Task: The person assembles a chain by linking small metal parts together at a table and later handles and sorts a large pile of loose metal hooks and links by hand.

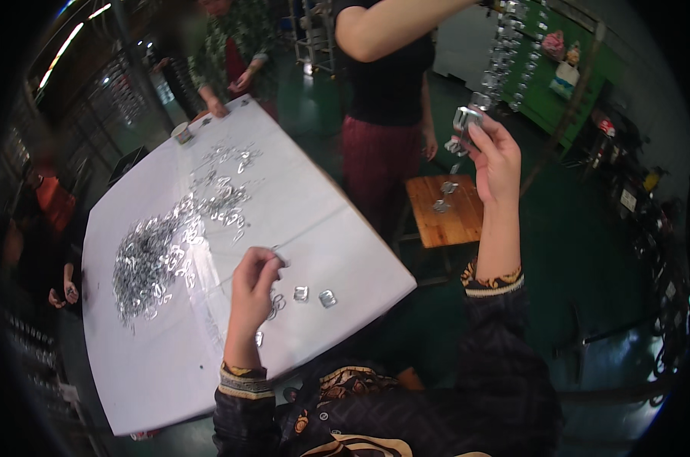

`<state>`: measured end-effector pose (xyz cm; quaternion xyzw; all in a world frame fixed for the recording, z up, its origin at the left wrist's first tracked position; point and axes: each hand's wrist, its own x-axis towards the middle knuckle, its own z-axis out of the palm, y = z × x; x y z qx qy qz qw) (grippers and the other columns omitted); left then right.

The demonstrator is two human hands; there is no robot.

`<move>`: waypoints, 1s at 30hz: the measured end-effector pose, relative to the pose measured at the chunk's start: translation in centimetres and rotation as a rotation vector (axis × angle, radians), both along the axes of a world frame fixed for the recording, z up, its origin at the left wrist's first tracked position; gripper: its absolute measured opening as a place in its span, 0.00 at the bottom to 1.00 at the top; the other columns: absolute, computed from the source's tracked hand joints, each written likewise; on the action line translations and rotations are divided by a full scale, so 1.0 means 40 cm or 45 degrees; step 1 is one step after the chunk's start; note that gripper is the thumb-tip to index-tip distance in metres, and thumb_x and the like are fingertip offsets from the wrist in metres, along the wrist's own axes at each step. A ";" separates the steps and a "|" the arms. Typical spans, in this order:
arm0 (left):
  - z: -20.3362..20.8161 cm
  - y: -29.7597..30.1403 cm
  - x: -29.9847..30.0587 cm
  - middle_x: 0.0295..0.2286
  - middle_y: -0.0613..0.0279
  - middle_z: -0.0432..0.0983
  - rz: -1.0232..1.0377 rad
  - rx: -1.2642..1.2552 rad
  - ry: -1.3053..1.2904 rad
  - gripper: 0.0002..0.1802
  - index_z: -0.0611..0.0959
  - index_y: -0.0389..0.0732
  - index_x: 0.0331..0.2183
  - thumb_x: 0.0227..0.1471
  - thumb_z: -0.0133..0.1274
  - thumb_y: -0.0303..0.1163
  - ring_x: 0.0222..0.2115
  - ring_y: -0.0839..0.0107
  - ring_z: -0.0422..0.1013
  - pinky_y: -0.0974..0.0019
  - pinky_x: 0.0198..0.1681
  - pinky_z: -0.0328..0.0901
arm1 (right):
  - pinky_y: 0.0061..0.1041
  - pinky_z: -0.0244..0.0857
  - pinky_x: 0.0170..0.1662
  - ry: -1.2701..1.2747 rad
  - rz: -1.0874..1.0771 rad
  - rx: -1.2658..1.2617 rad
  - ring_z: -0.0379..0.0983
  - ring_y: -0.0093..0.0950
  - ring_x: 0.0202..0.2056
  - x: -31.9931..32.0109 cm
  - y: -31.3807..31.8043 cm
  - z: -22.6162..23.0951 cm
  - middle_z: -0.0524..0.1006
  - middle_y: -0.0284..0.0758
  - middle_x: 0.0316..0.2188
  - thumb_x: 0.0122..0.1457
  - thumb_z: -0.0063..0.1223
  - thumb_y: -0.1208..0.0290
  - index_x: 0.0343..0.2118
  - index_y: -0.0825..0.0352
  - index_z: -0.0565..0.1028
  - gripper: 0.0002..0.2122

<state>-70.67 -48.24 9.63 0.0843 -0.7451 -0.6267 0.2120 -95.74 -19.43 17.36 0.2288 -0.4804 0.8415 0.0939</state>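
My left hand [251,286] hovers over the near edge of the white-covered table [307,206], fingers pinched on a small silver metal clip [282,260]. Two similar clips [314,295] lie on the cloth just right of it. My right hand [495,156] is raised high to the right, gripping a shiny metal buckle [465,122] at the bottom of a hanging string of metal pieces [503,53]. A big heap of silver clips [158,255] covers the table's left and middle.
A small wooden stool [445,209] with a few metal pieces stands right of the table. A person in a black top and red trousers [387,99] stands behind it. Another person [231,53] leans at the far table edge. The floor is green.
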 end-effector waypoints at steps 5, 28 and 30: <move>0.063 0.084 -0.029 0.36 0.64 0.71 -0.162 0.057 0.170 0.03 0.74 0.37 0.33 0.56 0.50 0.26 0.39 0.75 0.66 0.71 0.45 0.62 | 0.31 0.74 0.44 -0.167 0.464 -0.094 0.75 0.31 0.40 0.154 -0.121 -0.095 0.75 0.42 0.43 0.56 0.51 0.82 0.40 0.74 0.74 0.09; 0.011 -0.020 0.016 0.31 0.57 0.76 0.223 0.055 0.182 0.05 0.71 0.33 0.33 0.58 0.45 0.25 0.35 0.73 0.72 0.69 0.42 0.66 | 0.25 0.65 0.36 0.422 0.359 1.564 0.70 0.29 0.29 0.348 -0.335 -0.488 0.72 0.37 0.32 0.44 0.67 0.70 0.37 0.70 0.78 0.17; -0.006 -0.042 0.026 0.31 0.56 0.76 0.244 0.040 0.181 0.05 0.71 0.33 0.33 0.58 0.45 0.25 0.34 0.73 0.71 0.69 0.42 0.65 | 0.30 0.66 0.37 0.654 0.231 1.530 0.70 0.37 0.31 0.385 -0.326 -0.544 0.72 0.39 0.29 0.45 0.65 0.66 0.32 0.70 0.79 0.14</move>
